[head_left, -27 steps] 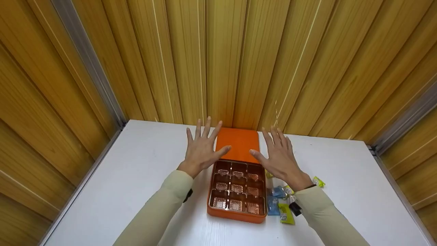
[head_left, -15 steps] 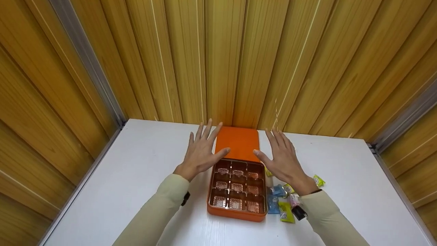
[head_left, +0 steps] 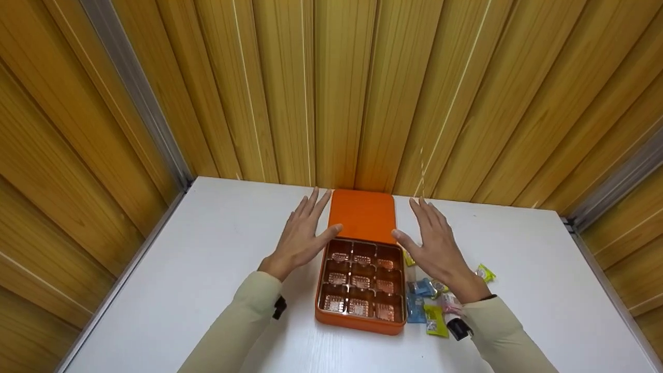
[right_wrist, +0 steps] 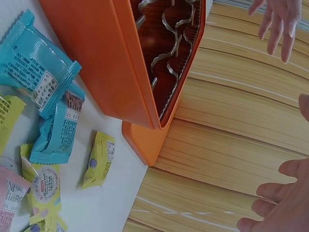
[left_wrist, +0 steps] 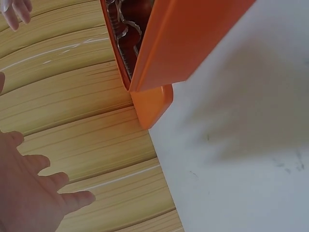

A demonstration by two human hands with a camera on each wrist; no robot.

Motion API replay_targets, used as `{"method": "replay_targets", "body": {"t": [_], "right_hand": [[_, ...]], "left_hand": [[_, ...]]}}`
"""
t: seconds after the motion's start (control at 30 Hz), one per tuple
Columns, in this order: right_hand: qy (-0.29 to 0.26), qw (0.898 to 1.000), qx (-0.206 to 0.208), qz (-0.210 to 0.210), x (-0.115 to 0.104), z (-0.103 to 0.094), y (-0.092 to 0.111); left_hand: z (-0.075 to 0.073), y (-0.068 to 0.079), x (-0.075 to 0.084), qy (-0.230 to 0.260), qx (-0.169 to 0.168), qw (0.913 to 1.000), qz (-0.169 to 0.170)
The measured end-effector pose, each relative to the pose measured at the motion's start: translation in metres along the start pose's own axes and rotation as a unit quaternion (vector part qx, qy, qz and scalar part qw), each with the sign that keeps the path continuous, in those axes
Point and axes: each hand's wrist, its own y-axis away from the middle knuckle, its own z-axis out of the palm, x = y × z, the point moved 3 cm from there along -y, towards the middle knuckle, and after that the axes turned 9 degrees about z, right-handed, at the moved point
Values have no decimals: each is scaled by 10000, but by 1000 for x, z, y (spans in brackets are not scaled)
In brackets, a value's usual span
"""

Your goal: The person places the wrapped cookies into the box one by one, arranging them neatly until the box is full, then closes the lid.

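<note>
An orange tin (head_left: 357,324) sits on the white table with its lid (head_left: 362,215) folded back toward the wall. Inside it, a clear plastic tray splits the space into several compartments with nothing in them. Over the tin's left side hovers my left hand (head_left: 301,238), fingers extended and thumb apart, holding nothing. My right hand (head_left: 436,251) is held likewise over the right side, above some wrapped sweets. Both wrist views show the hands beyond the tin's sides, apart from it. The right forearm partly hides the sweets in the head view.
Right of the tin lie blue packets (right_wrist: 41,67), a pink packet (right_wrist: 9,198) and yellow packets, one yellow packet (head_left: 485,272) farther right. Wood-patterned panels (head_left: 342,93) rise behind the table (head_left: 207,269), with metal posts (head_left: 150,98) at the corners.
Both hands have drawn slightly apart and a little nearer the person. The left fingers are closer together than before. The tin and sweets stay where they were.
</note>
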Motion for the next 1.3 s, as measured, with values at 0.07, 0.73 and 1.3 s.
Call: {"method": "replay_targets", "body": {"t": [0.07, 0.73, 1.3], "right_hand": [[-56, 10000, 14, -10, 1, 0, 2], [-872, 9953, 235, -361, 14, 9, 20], [-1120, 9929, 361, -185, 26, 12, 37]], "left_hand": [[2, 2, 0, 107, 39, 9999, 19], [31, 35, -15, 1756, 114, 9823, -641], [50, 54, -30, 2775, 384, 9548, -997]]}}
